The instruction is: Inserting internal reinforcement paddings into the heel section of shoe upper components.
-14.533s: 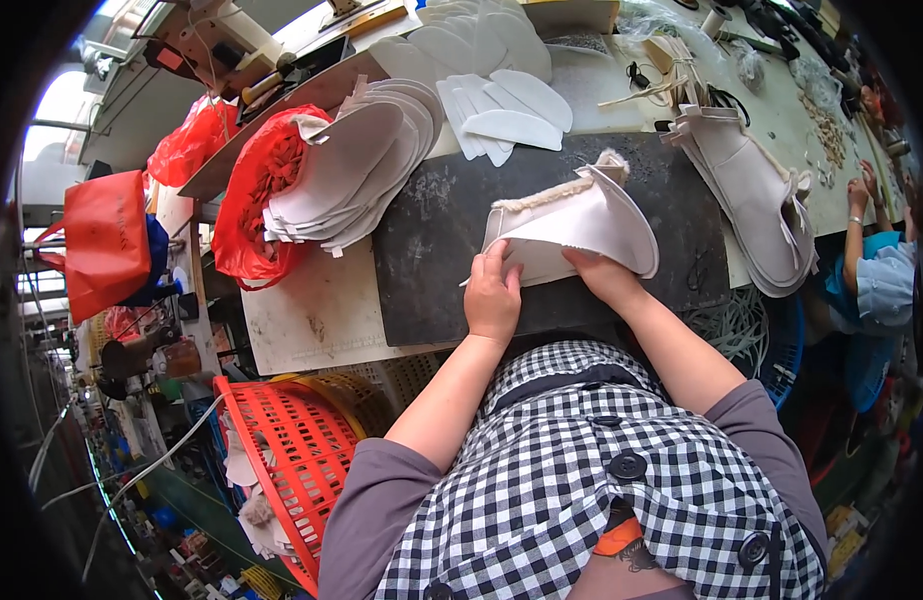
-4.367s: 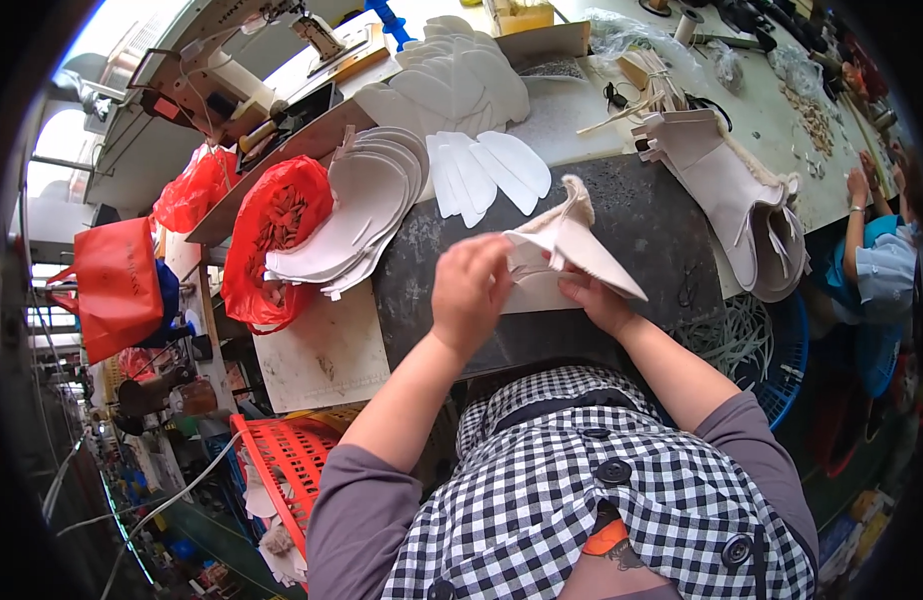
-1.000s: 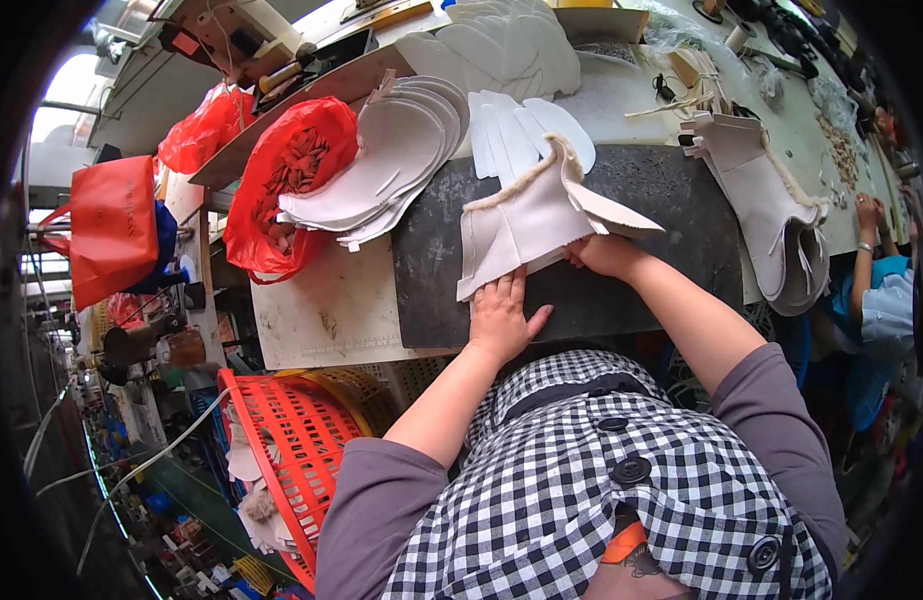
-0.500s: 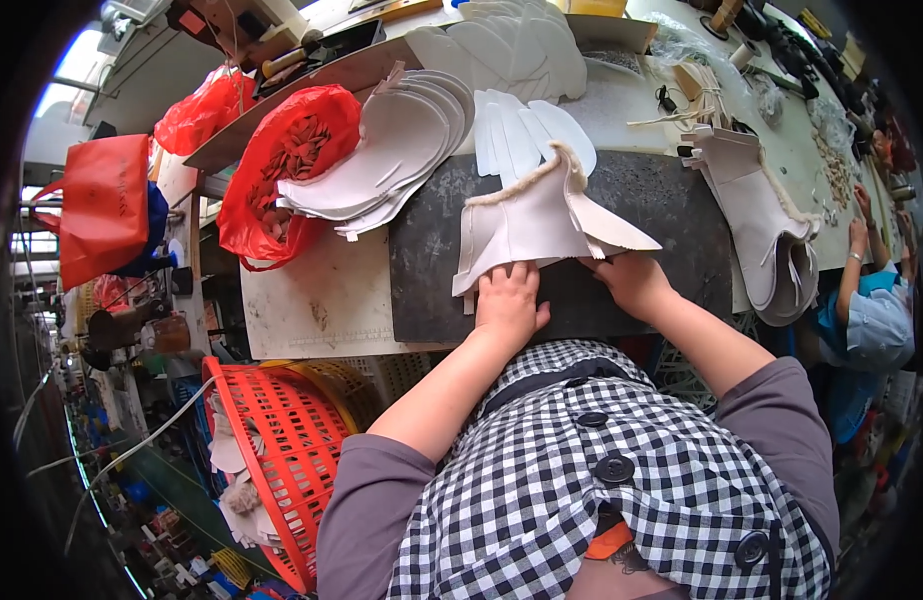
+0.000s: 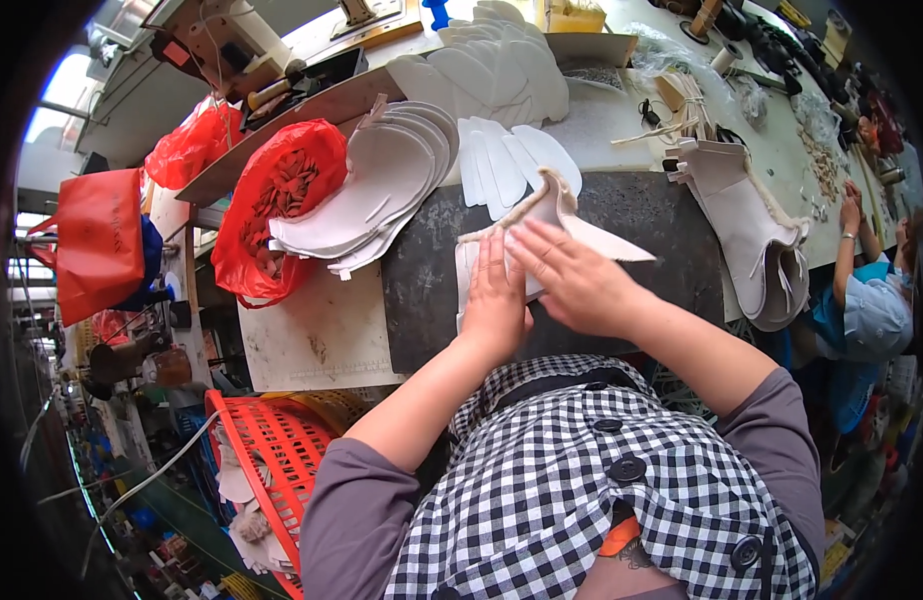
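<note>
Leather scraps in red bag

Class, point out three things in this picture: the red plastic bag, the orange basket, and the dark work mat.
red plastic bag (image 5: 282,200), head view, on its open mouth.
orange basket (image 5: 272,450), head view, on its mesh wall.
dark work mat (image 5: 422,290), head view, on its bare left part.

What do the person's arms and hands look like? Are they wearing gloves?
No gloves: the left hand and right hand are bare, with no rings or watch showing. Both forearms are bare too. Grey-purple sleeves are pushed up to about the elbows, under a black-and-white checked apron with dark round buttons.
</note>
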`<state>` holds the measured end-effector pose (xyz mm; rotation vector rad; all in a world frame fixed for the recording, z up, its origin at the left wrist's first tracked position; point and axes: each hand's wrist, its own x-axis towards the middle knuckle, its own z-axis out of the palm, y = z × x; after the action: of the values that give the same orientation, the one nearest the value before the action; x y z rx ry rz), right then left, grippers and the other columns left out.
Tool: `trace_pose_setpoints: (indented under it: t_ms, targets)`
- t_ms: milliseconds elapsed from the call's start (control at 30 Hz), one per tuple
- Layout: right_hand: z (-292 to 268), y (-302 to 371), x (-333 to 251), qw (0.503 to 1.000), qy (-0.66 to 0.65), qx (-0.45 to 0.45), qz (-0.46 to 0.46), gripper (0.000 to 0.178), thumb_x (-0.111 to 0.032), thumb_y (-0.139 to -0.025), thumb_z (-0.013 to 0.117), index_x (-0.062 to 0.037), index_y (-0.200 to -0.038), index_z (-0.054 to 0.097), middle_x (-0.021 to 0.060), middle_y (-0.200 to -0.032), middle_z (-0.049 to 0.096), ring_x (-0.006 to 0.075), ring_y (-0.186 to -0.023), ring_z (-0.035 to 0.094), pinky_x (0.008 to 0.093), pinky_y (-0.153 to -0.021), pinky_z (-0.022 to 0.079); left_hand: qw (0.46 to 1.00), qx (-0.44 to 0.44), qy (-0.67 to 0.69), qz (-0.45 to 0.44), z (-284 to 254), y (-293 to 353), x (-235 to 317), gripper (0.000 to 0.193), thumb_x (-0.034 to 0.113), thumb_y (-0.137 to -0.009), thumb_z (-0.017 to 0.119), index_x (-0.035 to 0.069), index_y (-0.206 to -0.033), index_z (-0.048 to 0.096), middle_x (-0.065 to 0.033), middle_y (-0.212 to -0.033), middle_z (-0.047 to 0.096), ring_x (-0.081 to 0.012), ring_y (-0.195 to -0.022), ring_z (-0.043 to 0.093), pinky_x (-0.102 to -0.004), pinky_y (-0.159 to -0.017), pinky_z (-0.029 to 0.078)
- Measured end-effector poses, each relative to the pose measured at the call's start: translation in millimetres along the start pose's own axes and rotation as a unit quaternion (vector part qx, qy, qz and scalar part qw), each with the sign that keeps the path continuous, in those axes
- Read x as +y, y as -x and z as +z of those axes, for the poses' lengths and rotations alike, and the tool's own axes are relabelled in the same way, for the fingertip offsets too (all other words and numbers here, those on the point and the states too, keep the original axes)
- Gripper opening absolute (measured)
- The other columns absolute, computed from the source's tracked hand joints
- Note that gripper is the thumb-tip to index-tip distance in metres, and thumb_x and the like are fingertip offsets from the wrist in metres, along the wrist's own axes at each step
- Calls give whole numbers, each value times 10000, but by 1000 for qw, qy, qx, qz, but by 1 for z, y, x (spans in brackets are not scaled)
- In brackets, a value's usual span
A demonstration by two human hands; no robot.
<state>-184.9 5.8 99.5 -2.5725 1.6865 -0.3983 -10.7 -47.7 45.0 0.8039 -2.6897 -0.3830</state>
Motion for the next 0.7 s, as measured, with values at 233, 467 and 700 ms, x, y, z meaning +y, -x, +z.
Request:
trace_pose_setpoints:
  t_ms: [233,467,700]
  targets:
    - [77,-3,-37,999,-10,18,48,578,-119,-877,426,115,-1398,334,281,-1478,309,383,-1395,304,457,-1158,242,1000,-3,15,-25,53,21,-52,556,143,-886,515,-81,-1377,379,-245,-1408,432,-350,-1353,382,-439,-1147,271]
    - [80,4,-20,969,-211,51,-121,575,-89,-893,450,-27,-1454,342,263,-1497,297,372,-1407,294,490,-1128,297,991,34,129,-27,57,23,-66,503,149,-841,600,2,-1301,460,-160,-1332,520,-328,-1283,470,-434,-1106,347]
    - [110,4,30,994,-98,56,-8,382,-113,-906,460,-74,-1270,569,139,-1355,538,343,-1281,484,449,-1089,373,995,9,97,-29,45,35,-50,769,75,-745,683,71,-1435,344,-131,-1472,401,-301,-1384,352,-466,-1154,242]
